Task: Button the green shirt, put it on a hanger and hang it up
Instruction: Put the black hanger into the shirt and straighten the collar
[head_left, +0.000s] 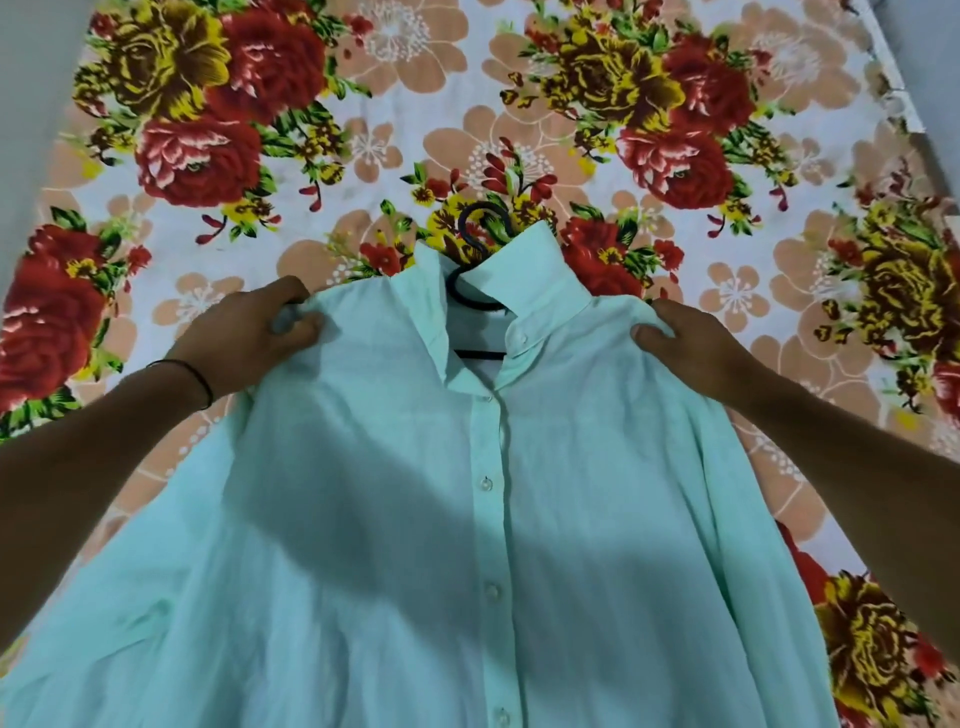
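The pale green shirt (405, 519) lies face up on the bed, its front placket fastened with several clear buttons down the middle. The collar stands open at the top. A black hanger (475, 228) sits inside the shirt; its hook pokes out above the collar and part of its bar shows in the neck opening. My left hand (249, 338) pinches the cloth at the shirt's left shoulder. My right hand (691, 348) grips the cloth at the right shoulder.
A flowered bedsheet (467, 104) in red, yellow and peach covers the bed under the shirt. A grey wall or floor shows along the far left edge (31, 104) and the top right corner.
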